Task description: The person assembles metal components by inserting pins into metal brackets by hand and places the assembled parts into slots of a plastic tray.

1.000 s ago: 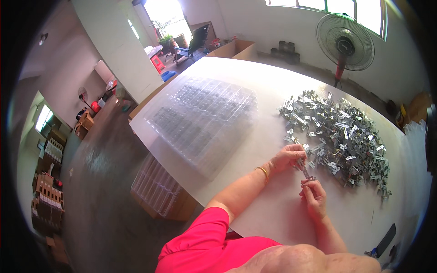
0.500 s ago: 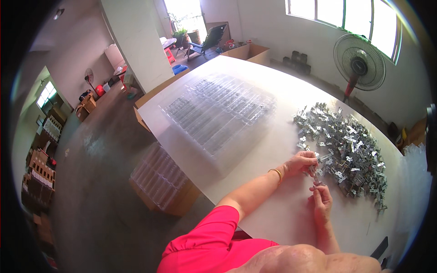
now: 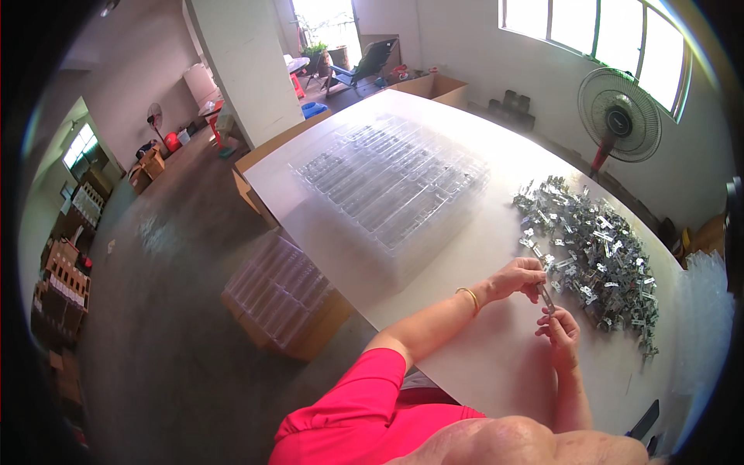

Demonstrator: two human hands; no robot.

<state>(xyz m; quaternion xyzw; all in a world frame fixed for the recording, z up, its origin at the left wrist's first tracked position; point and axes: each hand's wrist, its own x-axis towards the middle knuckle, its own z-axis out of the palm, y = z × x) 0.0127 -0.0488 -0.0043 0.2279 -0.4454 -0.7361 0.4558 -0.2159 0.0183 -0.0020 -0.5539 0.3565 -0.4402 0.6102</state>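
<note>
Both my hands are closed on a small, narrow metal piece (image 3: 546, 297), one at each end. My left hand (image 3: 518, 279), with a gold bangle on the wrist, pinches its far end. At the near end, the fingertips of my right hand (image 3: 559, 333) grip it; the fingers cover part of the piece. Just right of my hands lies a large heap of small silvery metal parts (image 3: 601, 256), many with flat plates and holes. To the left on the white table (image 3: 473, 364) stands a stack of clear plastic trays (image 3: 387, 186) with long compartments.
More clear trays (image 3: 275, 287) sit on a cardboard box beside the table's left edge. A standing fan (image 3: 618, 116) is behind the heap. Clear plastic packaging (image 3: 705, 325) stands at the right edge, and a dark flat object (image 3: 645, 418) lies near the front right.
The view has shifted slightly. My hands still hold a metal piece between them, and it now shows more plainly as a long strip. My right hand has turned slightly.
</note>
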